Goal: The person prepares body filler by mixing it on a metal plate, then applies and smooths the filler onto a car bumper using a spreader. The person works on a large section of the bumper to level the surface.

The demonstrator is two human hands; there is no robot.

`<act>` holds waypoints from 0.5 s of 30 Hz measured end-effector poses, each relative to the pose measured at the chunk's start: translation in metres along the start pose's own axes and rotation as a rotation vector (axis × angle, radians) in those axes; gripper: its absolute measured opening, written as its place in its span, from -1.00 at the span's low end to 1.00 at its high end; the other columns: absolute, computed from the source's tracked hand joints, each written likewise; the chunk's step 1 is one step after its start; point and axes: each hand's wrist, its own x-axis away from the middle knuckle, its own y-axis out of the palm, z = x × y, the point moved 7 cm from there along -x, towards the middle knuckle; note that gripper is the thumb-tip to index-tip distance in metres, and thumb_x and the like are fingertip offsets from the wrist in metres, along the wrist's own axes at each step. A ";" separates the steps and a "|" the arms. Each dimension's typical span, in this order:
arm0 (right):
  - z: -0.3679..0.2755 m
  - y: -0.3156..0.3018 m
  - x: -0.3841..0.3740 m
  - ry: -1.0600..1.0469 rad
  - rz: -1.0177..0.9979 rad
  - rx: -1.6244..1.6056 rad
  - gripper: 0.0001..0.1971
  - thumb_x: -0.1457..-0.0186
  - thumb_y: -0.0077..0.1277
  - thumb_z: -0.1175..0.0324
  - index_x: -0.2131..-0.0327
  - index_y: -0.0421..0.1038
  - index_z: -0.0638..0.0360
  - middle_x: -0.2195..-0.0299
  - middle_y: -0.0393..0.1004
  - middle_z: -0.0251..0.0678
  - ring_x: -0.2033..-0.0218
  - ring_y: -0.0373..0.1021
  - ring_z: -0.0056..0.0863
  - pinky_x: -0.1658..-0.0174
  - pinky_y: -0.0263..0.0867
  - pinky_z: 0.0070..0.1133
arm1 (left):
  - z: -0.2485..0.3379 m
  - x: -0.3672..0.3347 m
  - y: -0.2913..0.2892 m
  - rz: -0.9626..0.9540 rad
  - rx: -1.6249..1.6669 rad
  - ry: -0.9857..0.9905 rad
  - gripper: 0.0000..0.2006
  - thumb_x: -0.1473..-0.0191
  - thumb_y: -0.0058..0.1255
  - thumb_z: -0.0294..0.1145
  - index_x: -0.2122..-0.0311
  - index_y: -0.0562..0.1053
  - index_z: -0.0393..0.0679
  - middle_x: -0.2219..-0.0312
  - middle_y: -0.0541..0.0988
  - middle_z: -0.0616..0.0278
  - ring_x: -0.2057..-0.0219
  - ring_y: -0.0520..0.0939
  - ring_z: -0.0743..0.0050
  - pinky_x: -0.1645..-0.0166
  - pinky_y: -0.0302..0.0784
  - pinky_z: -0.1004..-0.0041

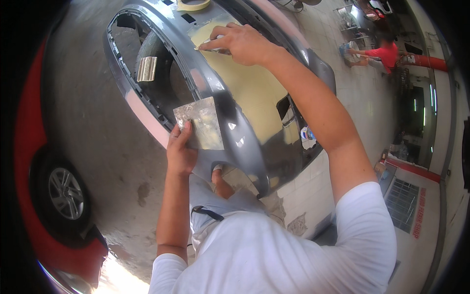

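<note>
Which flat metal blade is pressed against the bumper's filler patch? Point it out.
The small spreader in the right hand, its edge on the yellow filler. The left hand's larger metal plate is held off the patch.

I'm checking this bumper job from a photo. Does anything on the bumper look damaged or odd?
Yes. The grey bumper carries a large pale yellow filler patch, unlike the glossy paint around it. The right hand presses a thin spreader against it; the left hand holds a smeared metal plate.
</note>
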 end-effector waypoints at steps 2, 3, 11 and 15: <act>-0.007 -0.003 0.013 0.006 0.007 -0.008 -0.35 -0.16 0.12 0.49 -0.19 0.45 -0.67 -0.08 0.43 -0.55 -0.10 0.39 -0.41 -0.13 0.34 -0.32 | 0.001 0.002 0.006 0.010 0.009 0.017 -0.68 -0.38 -0.03 -0.35 -0.14 0.43 -0.26 0.00 0.60 0.14 -0.02 0.62 0.31 -0.18 0.50 0.30; -0.009 -0.003 0.021 0.006 0.024 -0.008 -0.35 -0.15 0.12 0.49 -0.19 0.45 -0.67 -0.08 0.43 -0.54 -0.10 0.39 -0.40 -0.13 0.33 -0.31 | 0.001 0.003 0.007 0.015 0.010 0.015 -0.69 -0.38 -0.03 -0.35 -0.14 0.43 -0.26 0.00 0.60 0.14 -0.02 0.62 0.31 -0.18 0.49 0.30; -0.023 0.002 0.076 0.010 0.128 0.021 -0.36 -0.10 0.18 0.41 -0.17 0.46 -0.71 -0.10 0.43 -0.53 -0.14 0.37 -0.39 -0.13 0.29 -0.23 | 0.003 0.002 0.005 0.024 0.001 0.033 -0.67 -0.36 -0.01 -0.38 -0.16 0.40 -0.27 -0.02 0.58 0.12 -0.05 0.60 0.26 -0.21 0.47 0.26; -0.030 0.001 0.099 0.030 0.126 -0.004 -0.51 -0.21 0.09 0.29 -0.13 0.51 -0.68 -0.11 0.44 -0.55 -0.19 0.35 -0.43 -0.21 0.22 -0.13 | 0.003 0.000 0.003 0.039 -0.006 0.029 -0.65 -0.36 -0.01 -0.38 -0.17 0.39 -0.28 -0.04 0.57 0.10 -0.07 0.59 0.23 -0.23 0.46 0.22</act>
